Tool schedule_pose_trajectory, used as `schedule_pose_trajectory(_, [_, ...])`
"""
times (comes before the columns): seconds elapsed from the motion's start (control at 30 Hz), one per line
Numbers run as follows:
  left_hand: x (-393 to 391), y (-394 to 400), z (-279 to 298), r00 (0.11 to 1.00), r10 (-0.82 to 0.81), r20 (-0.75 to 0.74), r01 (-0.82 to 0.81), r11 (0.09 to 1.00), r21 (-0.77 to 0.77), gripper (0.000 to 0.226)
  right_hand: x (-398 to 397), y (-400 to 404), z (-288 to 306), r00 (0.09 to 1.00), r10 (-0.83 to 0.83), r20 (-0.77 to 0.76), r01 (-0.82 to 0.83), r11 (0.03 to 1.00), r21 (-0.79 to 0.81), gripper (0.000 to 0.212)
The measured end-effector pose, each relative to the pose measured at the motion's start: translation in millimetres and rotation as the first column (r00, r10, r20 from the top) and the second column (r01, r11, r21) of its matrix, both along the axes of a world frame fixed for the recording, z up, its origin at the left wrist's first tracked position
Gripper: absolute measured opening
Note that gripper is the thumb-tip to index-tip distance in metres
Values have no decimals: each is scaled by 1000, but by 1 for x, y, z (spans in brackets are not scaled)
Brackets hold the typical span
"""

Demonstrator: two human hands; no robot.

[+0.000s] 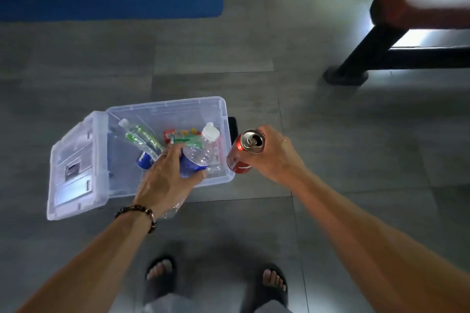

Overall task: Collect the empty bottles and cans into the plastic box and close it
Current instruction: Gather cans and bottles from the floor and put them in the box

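The left hand [167, 175] curls its fingers [175, 151] around a clear water bottle [199, 152] with a white cap and a blue label, right over the open plastic box [162, 109]. The right hand [273, 155] grips a red soda can [245, 151] just beside the box's right wall. Inside the box lie another clear bottle [140, 136] and small colorful things. The lid [73, 165] hangs open to the left. The box sits on the gray floor [356, 134], near a black bench leg [361, 56].

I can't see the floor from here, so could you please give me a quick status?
Left hand grips bottle over open box. Right hand grips red can beside box rim. Lid swung open; nothing in the way.
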State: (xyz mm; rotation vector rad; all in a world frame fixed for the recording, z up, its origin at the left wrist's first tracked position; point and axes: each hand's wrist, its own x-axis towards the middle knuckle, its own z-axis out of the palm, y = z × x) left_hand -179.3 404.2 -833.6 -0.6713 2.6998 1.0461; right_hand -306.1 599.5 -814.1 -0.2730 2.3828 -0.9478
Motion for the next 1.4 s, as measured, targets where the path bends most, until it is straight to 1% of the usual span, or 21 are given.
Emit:
schedule_pose_trajectory(0.07, [-16,-29,-25,999,25,22,-26,999,37,57,-10,-33,-21,999,13,31,-13,1000,7,53])
schedule_pose_trajectory(0.13, [-32,-53,-54,998,10,61,-14,998,64,59,-17,-61,-48,998,0,67,-1,1000,18,54])
schedule_pose_trajectory(0.2, [-46,-73,-86,994,-27,110,24,999,36,59,-23,-88,-86,995,-30,94,26,999,39,54])
schedule_pose_trajectory(0.3, [-62,-96,-132,986,-37,162,43,999,-33,57,-28,-122,-144,995,-34,95,24,994,108,52])
schedule_pose_trajectory(0.4, [-72,-114,-173,979,-42,201,62,994,-95,51,-30,-144,-183,995,-38,94,20,982,188,55])
schedule_pose_trajectory(0.53, [-75,-128,-201,971,-29,238,49,996,-81,54,-33,-163,-200,995,-18,94,-7,967,256,51])
schedule_pose_trajectory(0.63, [-72,-136,-199,965,-88,248,110,991,-77,58,-31,-167,-191,996,-22,87,0,968,250,48])
schedule_pose_trajectory(0.73, [-71,-140,-177,950,-201,237,236,963,-130,52,-29,-163,-167,998,-35,48,21,966,258,51])
schedule_pose_trajectory(0.83, [-75,-137,-144,913,-352,207,390,903,-182,49,-32,-152,-134,999,-51,-11,52,965,256,52])
schedule_pose_trajectory(0.9, [-83,-128,-116,869,-459,184,490,851,-191,48,-36,-141,-106,997,-67,-47,77,961,264,50])
schedule_pose_trajectory(1.0, [-99,-108,-71,774,-607,182,633,746,-208,47,-41,-117,-59,987,-126,-98,149,951,270,51])
schedule_pose_trajectory(1.17, [-132,-54,13,619,-777,118,780,590,-209,46,-37,-52,29,935,-293,-199,338,906,253,61])
schedule_pose_trajectory(1.27, [-146,-8,63,509,-854,107,850,479,-220,49,-20,-2,81,869,-425,-255,483,842,241,65])
schedule_pose_trajectory(1.4, [-154,74,129,330,-943,39,920,313,-234,52,19,77,148,753,-582,-307,652,723,227,66])
